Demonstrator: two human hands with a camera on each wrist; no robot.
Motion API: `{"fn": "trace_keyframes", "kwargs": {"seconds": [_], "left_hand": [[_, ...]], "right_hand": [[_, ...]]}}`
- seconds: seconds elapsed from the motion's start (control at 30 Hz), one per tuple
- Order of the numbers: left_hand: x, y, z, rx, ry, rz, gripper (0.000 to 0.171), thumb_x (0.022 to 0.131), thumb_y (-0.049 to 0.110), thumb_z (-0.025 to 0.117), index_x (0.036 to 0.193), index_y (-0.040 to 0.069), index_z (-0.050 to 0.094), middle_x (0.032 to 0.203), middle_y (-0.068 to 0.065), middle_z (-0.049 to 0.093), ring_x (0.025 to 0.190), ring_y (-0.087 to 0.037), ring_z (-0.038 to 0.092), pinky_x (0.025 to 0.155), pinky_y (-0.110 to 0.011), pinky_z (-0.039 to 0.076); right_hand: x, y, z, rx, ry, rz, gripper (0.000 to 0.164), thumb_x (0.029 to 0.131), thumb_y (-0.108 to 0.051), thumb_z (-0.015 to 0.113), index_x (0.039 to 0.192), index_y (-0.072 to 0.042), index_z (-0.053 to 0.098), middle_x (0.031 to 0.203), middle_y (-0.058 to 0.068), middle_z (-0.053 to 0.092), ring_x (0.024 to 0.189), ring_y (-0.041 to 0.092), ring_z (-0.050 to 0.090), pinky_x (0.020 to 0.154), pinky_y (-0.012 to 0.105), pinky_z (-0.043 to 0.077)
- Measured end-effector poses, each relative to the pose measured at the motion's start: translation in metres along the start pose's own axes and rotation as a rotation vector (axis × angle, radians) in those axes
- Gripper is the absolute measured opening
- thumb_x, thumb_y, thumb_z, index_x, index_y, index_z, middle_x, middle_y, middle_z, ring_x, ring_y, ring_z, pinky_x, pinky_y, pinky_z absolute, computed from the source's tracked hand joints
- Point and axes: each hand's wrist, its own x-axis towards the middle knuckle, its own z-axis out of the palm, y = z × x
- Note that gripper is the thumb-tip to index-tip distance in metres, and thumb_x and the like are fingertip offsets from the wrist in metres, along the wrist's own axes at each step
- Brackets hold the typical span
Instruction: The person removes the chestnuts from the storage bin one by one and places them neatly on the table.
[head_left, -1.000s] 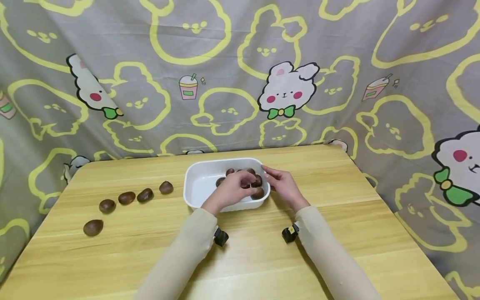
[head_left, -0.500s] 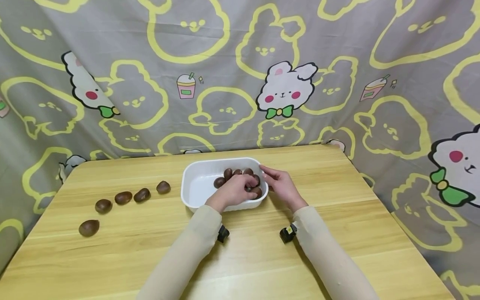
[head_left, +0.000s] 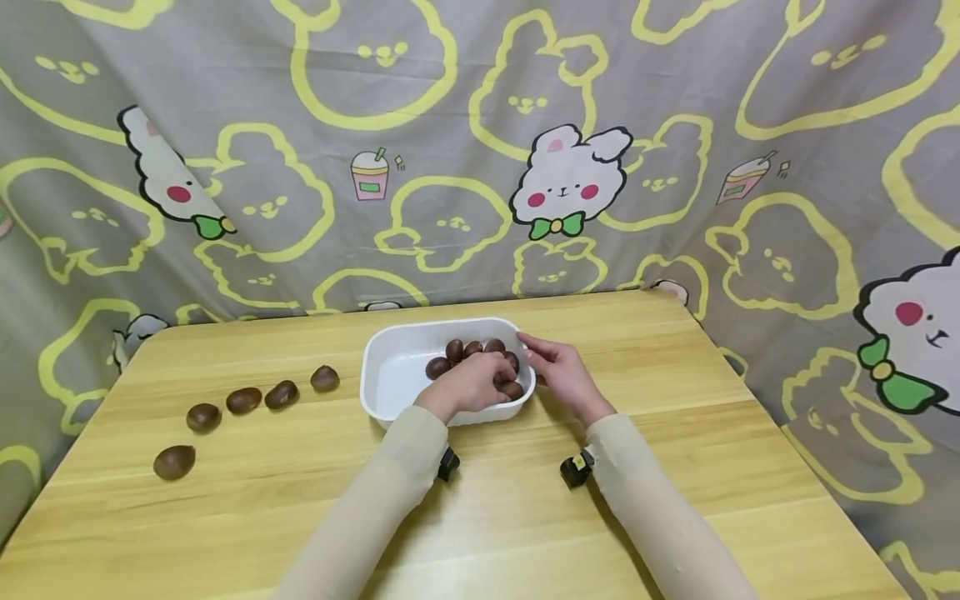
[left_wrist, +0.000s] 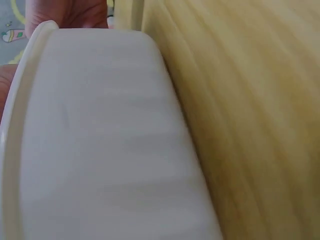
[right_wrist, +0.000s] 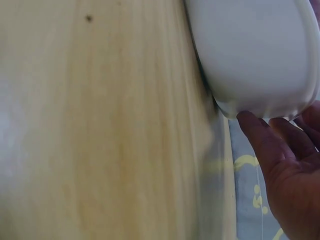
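Printed cloth (head_left: 427, 146) with yellow animal outlines hangs across the upper half of the head view, behind a wooden table (head_left: 510, 525). One white tray (head_left: 401, 379) stands upright on the table, at the centre of the frame, its long axis running left to right. A group of chestnuts (head_left: 454, 351) occupies the right half of the tray; the left half shows bare floor.

Left hand (head_left: 471, 385): enters the tray over the near long side, from the lower left, with its fingers bent down into the group. Chestnuts lie directly beyond and to the right of it. Whether the fingertips pinch a chestnut cannot be told; the hand itself covers the contact.

Right hand (head_left: 566, 375): holds the tray at its right short end, thumb at the rim, fingers against the outer end wall. The right wrist view confirms fingertip contact with that wall.

Five loose chestnuts (head_left: 243, 401) lie on the table to the left of the tray, in a diagonal line descending toward the lower left. The left hand is the nearer hand both to this line and to the group; the tray's bare half lies between hand and line.
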Motion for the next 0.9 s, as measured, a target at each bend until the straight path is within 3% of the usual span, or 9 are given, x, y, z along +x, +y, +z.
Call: {"fn": "trace_keyframes", "kwargs": {"seconds": [0.1,0.23,0.3,0.7,0.9], "left_hand": [[0.0019,0.0010,-0.0023,0.018,-0.021,-0.011,0.008,0.087,0.010,0.072,0.094,0.015,0.072,0.097,0.000,0.062,0.081,-0.014,0.050,0.074,-0.026,0.041],[0.0035,0.0003,-0.0030,-0.023,-0.040,-0.037,0.018,0.088,0.013,0.073,0.106,0.016,0.073,0.102,0.006,0.064,0.090,-0.011,0.055,0.083,-0.024,0.044],[0.0034,-0.0007,-0.0028,-0.037,-0.044,-0.037,0.016,0.089,0.014,0.073,0.104,0.017,0.073,0.098,0.007,0.065,0.087,-0.012,0.055,0.082,-0.024,0.045],[0.0058,-0.0035,-0.0018,-0.071,-0.036,0.029,0.013,0.092,0.018,0.070,0.103,0.016,0.075,0.096,0.008,0.068,0.087,-0.011,0.057,0.082,-0.023,0.045],[0.0027,-0.0070,-0.0030,-0.074,0.017,0.071,0.014,0.087,0.014,0.074,0.101,0.016,0.075,0.090,0.008,0.067,0.081,-0.011,0.055,0.075,-0.024,0.046]], "right_hand": [[0.0005,0.0000,-0.0002,0.005,0.000,0.004,0.039,0.102,-0.009,0.054,0.141,-0.007,0.053,0.142,0.018,0.049,0.119,0.032,0.056,0.091,0.039,0.051],[0.0012,-0.0005,-0.0006,0.011,0.003,0.012,0.039,0.102,-0.009,0.054,0.141,-0.008,0.053,0.141,0.018,0.050,0.117,0.032,0.057,0.090,0.038,0.052],[0.0009,-0.0007,-0.0003,0.010,0.003,0.012,0.039,0.102,-0.009,0.054,0.141,-0.008,0.053,0.141,0.018,0.050,0.117,0.032,0.057,0.090,0.038,0.052],[-0.0003,-0.0016,-0.0015,0.005,0.002,-0.010,0.039,0.102,-0.007,0.053,0.141,-0.004,0.052,0.140,0.020,0.051,0.118,0.035,0.056,0.088,0.036,0.053],[-0.0010,-0.0021,-0.0004,0.003,-0.009,0.015,0.039,0.103,-0.009,0.053,0.142,-0.006,0.052,0.141,0.018,0.050,0.120,0.035,0.055,0.091,0.039,0.052]]}}
